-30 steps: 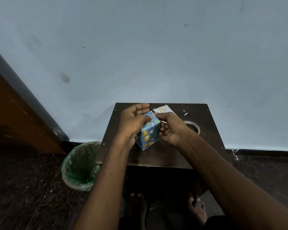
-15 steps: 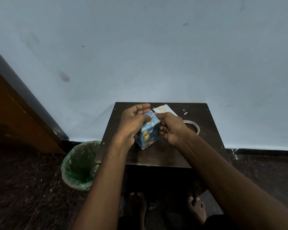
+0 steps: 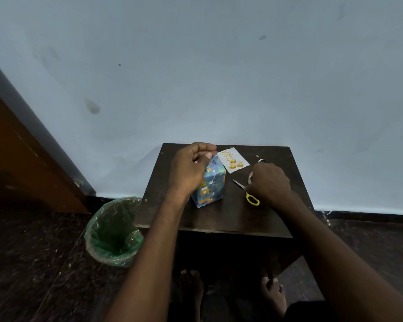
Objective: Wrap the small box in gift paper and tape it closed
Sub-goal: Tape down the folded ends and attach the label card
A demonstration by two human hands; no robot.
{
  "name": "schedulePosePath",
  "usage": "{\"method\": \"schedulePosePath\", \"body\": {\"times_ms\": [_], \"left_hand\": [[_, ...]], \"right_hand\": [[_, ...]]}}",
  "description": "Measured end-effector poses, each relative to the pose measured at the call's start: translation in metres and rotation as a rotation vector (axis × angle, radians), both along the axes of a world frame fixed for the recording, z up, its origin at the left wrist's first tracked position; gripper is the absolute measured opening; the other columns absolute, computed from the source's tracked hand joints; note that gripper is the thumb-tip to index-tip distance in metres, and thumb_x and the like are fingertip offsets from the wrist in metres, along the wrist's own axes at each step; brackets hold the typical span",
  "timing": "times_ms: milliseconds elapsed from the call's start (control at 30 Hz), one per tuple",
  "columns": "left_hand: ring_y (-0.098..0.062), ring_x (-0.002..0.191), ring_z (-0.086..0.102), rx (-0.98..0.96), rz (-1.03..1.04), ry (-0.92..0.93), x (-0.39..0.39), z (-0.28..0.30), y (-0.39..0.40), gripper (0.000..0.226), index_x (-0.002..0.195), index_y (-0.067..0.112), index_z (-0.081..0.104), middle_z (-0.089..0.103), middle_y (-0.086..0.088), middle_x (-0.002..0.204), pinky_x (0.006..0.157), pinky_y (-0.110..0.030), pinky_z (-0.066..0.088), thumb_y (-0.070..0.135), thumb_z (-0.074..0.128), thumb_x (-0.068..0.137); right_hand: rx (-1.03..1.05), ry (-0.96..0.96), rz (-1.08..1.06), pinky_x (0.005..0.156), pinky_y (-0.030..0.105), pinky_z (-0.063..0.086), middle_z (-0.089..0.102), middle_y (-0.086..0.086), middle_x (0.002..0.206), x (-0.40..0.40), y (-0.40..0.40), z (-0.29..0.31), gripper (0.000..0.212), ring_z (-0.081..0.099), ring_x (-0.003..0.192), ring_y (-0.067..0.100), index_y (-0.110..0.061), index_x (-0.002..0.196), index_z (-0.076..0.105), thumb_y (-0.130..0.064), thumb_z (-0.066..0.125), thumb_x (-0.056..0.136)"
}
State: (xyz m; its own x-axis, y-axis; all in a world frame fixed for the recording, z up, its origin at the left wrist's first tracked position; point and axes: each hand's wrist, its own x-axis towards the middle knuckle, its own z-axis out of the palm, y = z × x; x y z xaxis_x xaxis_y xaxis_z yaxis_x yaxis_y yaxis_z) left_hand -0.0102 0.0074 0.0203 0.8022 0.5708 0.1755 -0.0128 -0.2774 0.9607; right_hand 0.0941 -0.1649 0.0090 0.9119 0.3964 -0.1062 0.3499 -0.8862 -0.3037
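The small box (image 3: 213, 184), wrapped in blue paper with orange figures, stands upright on the dark wooden table (image 3: 219, 217). My left hand (image 3: 189, 173) holds it from the left, thumb tip pressed on the top fold and fingers curled above. Further right, my right hand (image 3: 270, 184) lies curled over the tape roll (image 3: 250, 177). Only a sliver of the roll's ring shows at the thumb side. Yellow-handled scissors (image 3: 253, 199) lie just left of that hand, blades pointing towards the box.
A white birthday card (image 3: 234, 160) lies at the back of the table behind the box. A bin with a green liner (image 3: 113, 231) stands on the floor at the table's left. My bare feet (image 3: 191, 287) are under the table's front edge.
My right hand has left the box and moved right onto the tape roll, uncovering the scissors. The left hand stays on the box.
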Motion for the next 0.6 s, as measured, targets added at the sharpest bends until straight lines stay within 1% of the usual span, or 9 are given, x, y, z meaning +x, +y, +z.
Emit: {"method": "schedulePosePath", "body": {"times_ms": [67, 100, 133, 233, 367, 433, 500, 567, 600], "left_hand": [[0.001, 0.106, 0.073, 0.124, -0.020, -0.004, 0.001, 0.001, -0.001, 0.028, 0.111, 0.023, 0.076, 0.081, 0.009, 0.107, 0.100, -0.032, 0.059, 0.001, 0.061, 0.103], [0.003, 0.106, 0.073, 0.175, -0.018, -0.005, 0.002, 0.001, -0.001, 0.029, 0.113, 0.022, 0.077, 0.080, 0.011, 0.107, 0.101, -0.032, 0.058, 0.000, 0.060, 0.103], [0.004, 0.106, 0.072, 0.217, -0.017, -0.006, 0.003, 0.001, -0.003, 0.030, 0.113, 0.021, 0.077, 0.080, 0.011, 0.107, 0.102, -0.031, 0.057, -0.001, 0.059, 0.102], [0.003, 0.108, 0.071, 0.293, -0.029, -0.010, 0.004, 0.003, -0.007, 0.041, 0.115, 0.020, 0.077, 0.080, 0.011, 0.106, 0.101, -0.027, 0.057, -0.011, 0.056, 0.098], [-0.005, 0.104, 0.070, 0.378, -0.063, -0.025, 0.004, 0.005, -0.010, 0.059, 0.115, 0.024, 0.077, 0.076, 0.014, 0.107, 0.094, -0.025, 0.058, -0.020, 0.048, 0.088], [-0.005, 0.101, 0.070, 0.407, -0.066, -0.033, 0.005, 0.006, -0.012, 0.055, 0.115, 0.025, 0.077, 0.077, 0.014, 0.106, 0.091, -0.025, 0.059, -0.016, 0.050, 0.091], [0.001, 0.101, 0.071, 0.443, -0.046, -0.048, 0.005, 0.008, -0.014, 0.043, 0.115, 0.025, 0.077, 0.077, 0.017, 0.106, 0.089, -0.025, 0.059, -0.008, 0.057, 0.095], [0.005, 0.099, 0.071, 0.473, -0.016, -0.060, 0.005, 0.010, -0.016, 0.034, 0.115, 0.025, 0.076, 0.077, 0.019, 0.106, 0.087, -0.026, 0.059, 0.001, 0.062, 0.097], [0.004, 0.097, 0.070, 0.481, -0.003, -0.059, 0.005, 0.010, -0.017, 0.032, 0.116, 0.026, 0.076, 0.077, 0.019, 0.107, 0.086, -0.027, 0.060, 0.003, 0.064, 0.096]], "right_hand": [[-0.005, 0.067, 0.001, 0.075, 0.034, 0.051, 0.066, 0.011, 0.108, 0.000, -0.002, -0.004, 0.023, 0.063, 0.108, 0.036, -0.014, 0.093, 0.067, -0.026, 0.079, 0.078], [-0.004, 0.068, 0.016, 0.075, 0.034, 0.050, 0.065, 0.011, 0.104, -0.002, -0.003, -0.003, 0.018, 0.063, 0.106, 0.036, -0.014, 0.089, 0.065, -0.024, 0.078, 0.079], [0.023, 0.065, 0.006, 0.073, 0.034, 0.047, 0.062, 0.010, 0.099, -0.004, -0.004, -0.001, 0.015, 0.062, 0.102, 0.035, -0.014, 0.081, 0.060, -0.019, 0.074, 0.081], [0.054, -0.032, -0.009, 0.069, 0.034, 0.043, 0.052, 0.006, 0.086, -0.004, -0.007, 0.001, 0.032, 0.054, 0.086, 0.032, -0.019, 0.067, 0.042, -0.012, 0.067, 0.086], [0.162, -0.138, -0.073, 0.063, 0.031, 0.039, 0.052, 0.000, 0.073, -0.002, -0.007, 0.010, 0.030, 0.060, 0.079, 0.031, -0.018, 0.066, 0.048, -0.026, 0.073, 0.082], [0.284, -0.148, -0.099, 0.065, 0.032, 0.039, 0.061, 0.002, 0.074, 0.000, -0.006, 0.015, 0.029, 0.063, 0.080, 0.032, -0.019, 0.063, 0.050, -0.024, 0.067, 0.084], [0.476, -0.072, -0.093, 0.069, 0.034, 0.049, 0.071, 0.000, 0.074, 0.000, -0.003, 0.020, 0.027, 0.069, 0.079, 0.028, -0.018, 0.063, 0.058, -0.020, 0.063, 0.090], [0.755, 0.135, -0.068, 0.076, 0.040, 0.062, 0.076, 0.004, 0.072, -0.005, -0.002, 0.025, 0.019, 0.076, 0.077, 0.024, -0.015, 0.078, 0.069, -0.017, 0.062, 0.096], [0.885, 0.237, -0.059, 0.078, 0.043, 0.065, 0.077, 0.007, 0.074, -0.010, -0.001, 0.026, 0.017, 0.078, 0.078, 0.024, -0.010, 0.085, 0.071, -0.014, 0.061, 0.099]]}}
